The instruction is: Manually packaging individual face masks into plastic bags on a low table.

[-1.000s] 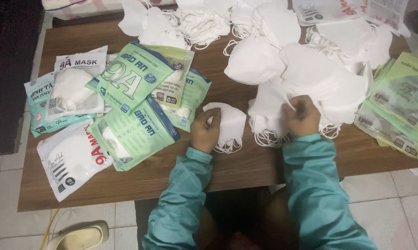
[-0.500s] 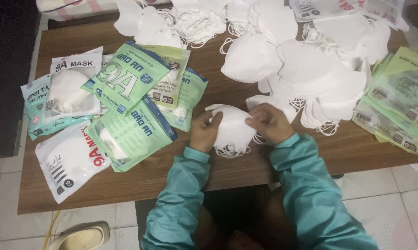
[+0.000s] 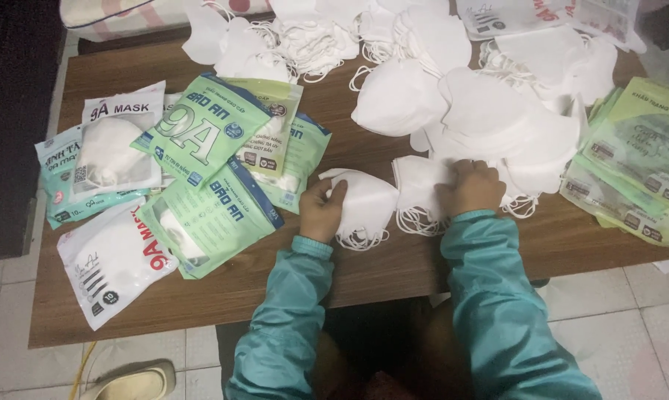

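Left hand (image 3: 321, 210) resting on a small stack of white masks (image 3: 364, 204) at the near middle of the wooden surface (image 3: 379, 267), fingers (image 3: 336, 191) curled and pinching its left edge. Right hand (image 3: 470, 187) just to the right, fingers pressed down on a second white mask (image 3: 417, 185) at the near edge of the big loose pile of masks (image 3: 490, 122). Both stacks touching each other. To the left, green packets (image 3: 208, 215) and white packets (image 3: 116, 255) overlapping. On the far right, more green packets in a stack (image 3: 634, 167). Teal sleeves (image 3: 490, 296) on both arms.
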